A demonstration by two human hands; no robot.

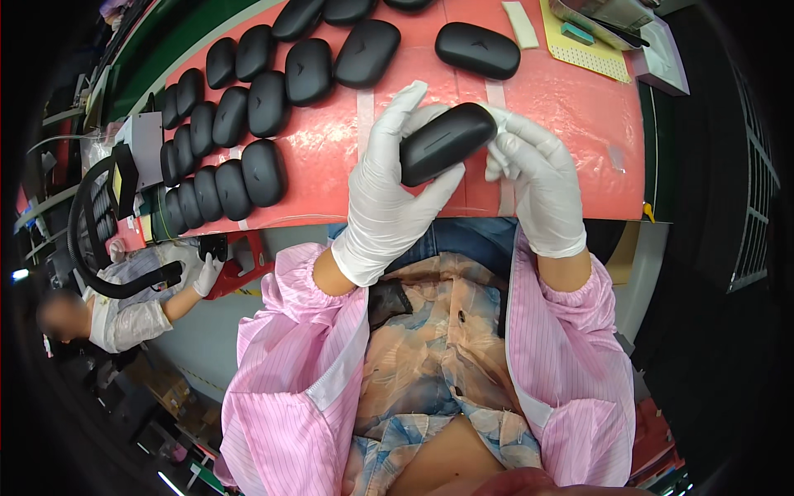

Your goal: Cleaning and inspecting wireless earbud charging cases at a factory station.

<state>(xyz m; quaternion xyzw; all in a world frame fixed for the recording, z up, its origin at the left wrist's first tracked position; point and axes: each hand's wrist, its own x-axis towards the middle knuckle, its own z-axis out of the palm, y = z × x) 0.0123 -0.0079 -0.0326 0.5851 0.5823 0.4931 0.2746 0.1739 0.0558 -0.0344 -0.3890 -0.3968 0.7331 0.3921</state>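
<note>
Hands in white gloves are working over a red mat [571, 124]. Left hand [389, 194] is grasping a black oval case [447, 142] from below and behind, fingers spreading up past its near end, thumb pressing at its lower edge. Right hand [538, 178] is closing on the case's right end, fingertips touching it with what looks like a small white cloth bunched between them; cannot tell exactly how the cloth is sitting. Case is being held tilted, right end higher, above the near part of the mat, not touching it. Rows of matching black cases [248, 107] are lying on the mat's left and far side, packed just beside each other, and one single black case [477, 50] is lying apart, beyond the held one. Yellow perforated sheet [583, 50] is sitting at the mat's far right corner, a small white strip [521, 23] just left of it. Pink striped sleeves [314, 347] are covering both forearms. Co-worker's gloved hand [207, 277] is showing at lower left, near a black looped cable [87, 223].
</note>
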